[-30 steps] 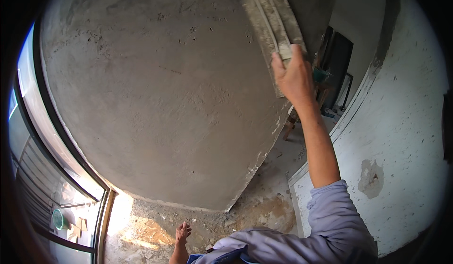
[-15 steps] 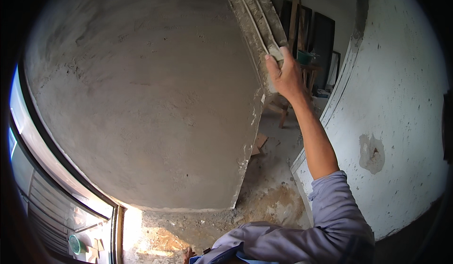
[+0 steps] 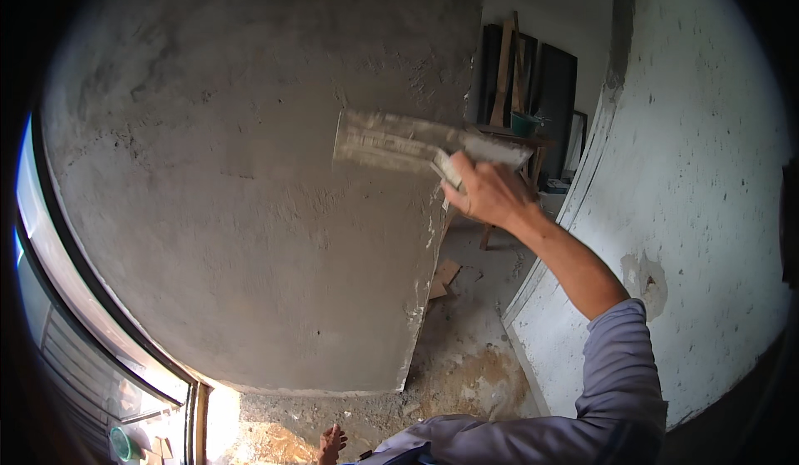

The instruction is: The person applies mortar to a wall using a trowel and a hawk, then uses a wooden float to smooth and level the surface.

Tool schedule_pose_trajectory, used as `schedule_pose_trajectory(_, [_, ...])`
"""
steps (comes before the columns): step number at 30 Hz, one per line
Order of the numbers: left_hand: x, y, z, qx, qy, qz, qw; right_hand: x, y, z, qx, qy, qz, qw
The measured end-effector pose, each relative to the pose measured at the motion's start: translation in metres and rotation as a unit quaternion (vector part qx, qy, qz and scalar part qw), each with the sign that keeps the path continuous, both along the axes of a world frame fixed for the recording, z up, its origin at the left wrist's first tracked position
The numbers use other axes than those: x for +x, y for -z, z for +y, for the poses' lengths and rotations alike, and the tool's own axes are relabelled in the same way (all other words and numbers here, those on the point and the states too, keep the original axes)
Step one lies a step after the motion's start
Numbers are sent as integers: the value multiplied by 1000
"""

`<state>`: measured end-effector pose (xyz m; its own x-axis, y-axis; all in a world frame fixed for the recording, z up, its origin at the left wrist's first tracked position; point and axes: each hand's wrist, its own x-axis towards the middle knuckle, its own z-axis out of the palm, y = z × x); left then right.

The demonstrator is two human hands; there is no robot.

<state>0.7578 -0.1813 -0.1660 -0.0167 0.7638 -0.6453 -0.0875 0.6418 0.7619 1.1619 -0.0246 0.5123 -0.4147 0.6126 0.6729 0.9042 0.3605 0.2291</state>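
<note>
My right hand is wrapped round the handle of a long, cement-smeared plastering float. The float lies nearly level across the right part of a grey plastered wall, its right end reaching past the wall's edge. Its ribbed back faces me, slightly smeared by motion; whether its face touches the plaster is hidden. Low in the picture my left hand shows only in part, fingers loosely apart with nothing seen in them, well away from the wall.
At the left is a window or door frame, with a green basin beyond it. A white wall with a grey patch stands on the right. Through the opening are dark panels, a wooden stand and board scraps on the stained floor.
The float has come down and turned from steeply upright to nearly level, its far end swinging left over the plaster. My right hand went lower with it. My left hand shows more at the bottom.
</note>
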Motion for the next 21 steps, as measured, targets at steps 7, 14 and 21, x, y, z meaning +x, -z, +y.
schedule_pose_trajectory(7, [6,42,-21,-58,-4,-32,998,43,-126,-3,246,-9,107,963])
schedule_pose_trajectory(14, [11,46,-26,-62,8,-30,998,13,-64,-13,160,-90,153,971])
schedule_pose_trajectory(21, [14,40,-11,-51,9,-29,998,-56,10,-6,17,-60,-3,998])
